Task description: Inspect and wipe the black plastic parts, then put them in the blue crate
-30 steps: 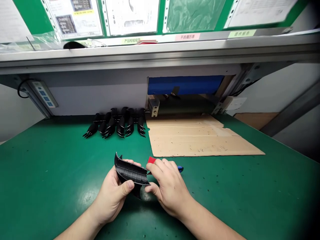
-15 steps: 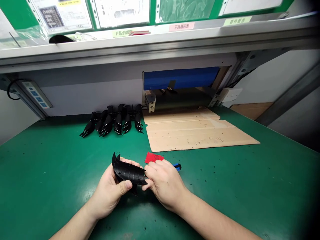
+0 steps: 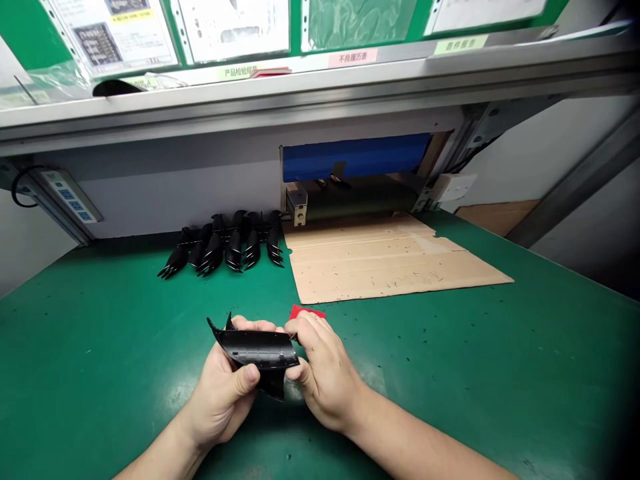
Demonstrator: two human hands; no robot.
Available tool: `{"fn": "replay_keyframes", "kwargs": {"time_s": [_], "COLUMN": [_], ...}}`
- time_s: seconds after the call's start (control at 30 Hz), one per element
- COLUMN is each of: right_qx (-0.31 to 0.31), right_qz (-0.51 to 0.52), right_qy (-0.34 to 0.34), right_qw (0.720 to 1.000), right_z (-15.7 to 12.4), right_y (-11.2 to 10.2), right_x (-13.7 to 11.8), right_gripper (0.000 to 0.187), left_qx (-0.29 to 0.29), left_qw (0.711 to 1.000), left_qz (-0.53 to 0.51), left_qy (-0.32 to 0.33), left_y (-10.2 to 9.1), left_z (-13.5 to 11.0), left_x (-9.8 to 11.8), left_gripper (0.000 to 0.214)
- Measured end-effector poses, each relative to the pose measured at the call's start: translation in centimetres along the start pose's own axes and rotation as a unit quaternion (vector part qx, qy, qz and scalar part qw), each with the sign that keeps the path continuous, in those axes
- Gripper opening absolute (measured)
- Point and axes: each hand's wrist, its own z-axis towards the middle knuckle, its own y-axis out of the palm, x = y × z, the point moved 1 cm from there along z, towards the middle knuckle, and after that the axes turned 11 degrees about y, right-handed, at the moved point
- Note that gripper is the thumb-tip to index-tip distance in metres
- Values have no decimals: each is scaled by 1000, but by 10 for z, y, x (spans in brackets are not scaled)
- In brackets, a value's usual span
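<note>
My left hand (image 3: 225, 387) is closed around a curved, shiny black plastic part (image 3: 260, 348), with the thumb pressed along its near side. The part has pointed horns at its left end and a flap hanging below. At its right end is my right hand (image 3: 323, 373), fingers curled, thumb close to the part's edge. A thin dark tip (image 3: 293, 337) pokes out between the right fingers against the part. It seems to belong to a blue-handled tool, whose handle the hand now hides. Just behind the right knuckles lies a red piece (image 3: 307, 311), partly covered.
Several similar black parts (image 3: 225, 243) lie in a row at the back of the green table (image 3: 125, 340). A cardboard sheet (image 3: 380, 263) lies before a conveyor opening with a blue flap (image 3: 355, 157). A power strip (image 3: 73, 197) is at the left, a metal shelf edge (image 3: 300, 90) overhead.
The black part has been rolled in my hands, showing its smoother inner side and more of the lower flap. My right hand has turned, and the blue handle behind it is out of sight.
</note>
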Motion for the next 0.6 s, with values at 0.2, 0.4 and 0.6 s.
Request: {"fn": "replay_keyframes", "kwargs": {"time_s": [0.2, 0.4, 0.6], "right_qx": [-40, -173, -33], "right_qz": [21, 145, -110], "right_qy": [-11, -19, -49], "right_qw": [999, 974, 992], "right_z": [2, 8, 1], "right_y": [0, -16, 4], "right_x": [4, 13, 1], "right_gripper": [66, 63, 77], "left_qx": [-19, 13, 87], "left_qw": [1000, 999, 995], "left_qz": [-1, 7, -2], "left_qy": [8, 40, 51], "left_y": [3, 0, -3], "left_z": [1, 6, 10], "left_x": [4, 8, 8], "left_gripper": [37, 38, 40]}}
